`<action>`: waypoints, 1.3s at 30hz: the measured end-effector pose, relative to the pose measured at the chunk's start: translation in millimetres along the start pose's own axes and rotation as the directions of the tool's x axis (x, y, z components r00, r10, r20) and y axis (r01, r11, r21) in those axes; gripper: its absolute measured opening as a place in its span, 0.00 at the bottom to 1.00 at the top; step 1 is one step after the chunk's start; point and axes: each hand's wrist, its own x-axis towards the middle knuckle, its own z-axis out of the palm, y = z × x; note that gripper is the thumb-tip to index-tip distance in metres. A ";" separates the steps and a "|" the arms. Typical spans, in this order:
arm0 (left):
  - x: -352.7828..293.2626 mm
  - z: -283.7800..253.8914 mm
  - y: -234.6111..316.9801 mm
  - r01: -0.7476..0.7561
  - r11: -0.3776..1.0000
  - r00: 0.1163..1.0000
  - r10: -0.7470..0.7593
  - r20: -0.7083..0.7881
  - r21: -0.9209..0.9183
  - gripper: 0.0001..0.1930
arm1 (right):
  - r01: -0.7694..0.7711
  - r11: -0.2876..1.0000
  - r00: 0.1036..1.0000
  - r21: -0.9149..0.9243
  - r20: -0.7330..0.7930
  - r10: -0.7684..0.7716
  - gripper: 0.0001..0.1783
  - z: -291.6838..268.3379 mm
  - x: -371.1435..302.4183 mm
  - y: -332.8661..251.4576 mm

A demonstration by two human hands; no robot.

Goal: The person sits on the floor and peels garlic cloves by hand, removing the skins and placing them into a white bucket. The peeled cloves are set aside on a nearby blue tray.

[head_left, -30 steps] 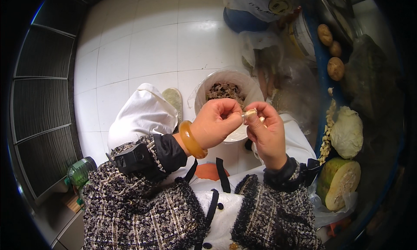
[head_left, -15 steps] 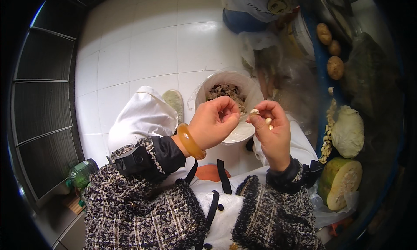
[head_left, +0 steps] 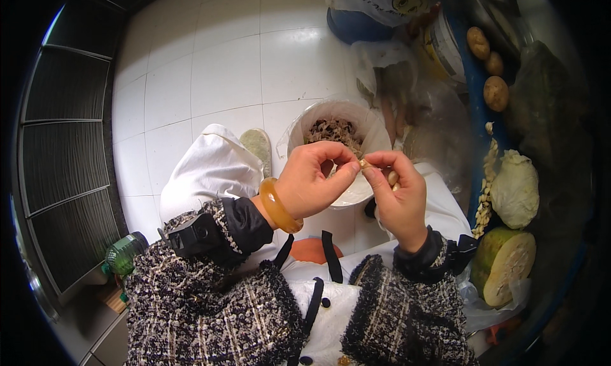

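Observation:
My left hand (head_left: 312,181), with an amber bangle (head_left: 277,206) on its wrist, and my right hand (head_left: 401,200) meet fingertip to fingertip. Between them they pinch a small pale garlic clove (head_left: 364,164). One or two more pale cloves (head_left: 393,178) lie tucked in the curled fingers of my right hand. Both hands hover over a white bucket (head_left: 377,129) lined with clear plastic. Brownish peelings (head_left: 334,131) lie inside it. My knees in white trousers flank the bucket.
A blue ledge on the right carries potatoes (head_left: 478,43), a row of peeled cloves (head_left: 489,175), a cabbage (head_left: 514,188) and a cut green gourd (head_left: 503,264). Plastic bags (head_left: 394,73) and a blue tub (head_left: 356,26) stand beyond the bucket. A green bottle (head_left: 124,253) sits at lower left.
Half a second ago my right hand had drawn slightly away from the left. Now the fingertips are together again on the clove, a little lower over the bucket.

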 end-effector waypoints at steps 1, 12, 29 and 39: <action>0.1 -0.2 -0.8 -0.004 1.000 1.000 0.004 0.001 0.006 0.09 | 0.006 1.000 1.000 -0.025 0.000 -0.006 0.07 0.0 0.0 -0.6; -0.6 -2.8 3.1 0.007 0.997 0.999 -0.010 0.032 0.074 0.08 | 0.124 0.981 0.992 -0.147 -0.002 -0.126 0.05 3.4 -1.2 -1.2; -0.1 4.3 4.9 -0.038 0.996 0.994 0.029 -0.110 -0.082 0.06 | -0.078 0.947 0.997 0.311 0.000 0.082 0.09 17.6 1.4 9.2; -2.2 4.6 14.1 -0.171 0.977 0.979 0.183 -0.092 0.125 0.04 | -0.103 0.960 0.995 0.260 0.018 0.102 0.10 13.8 -2.4 4.7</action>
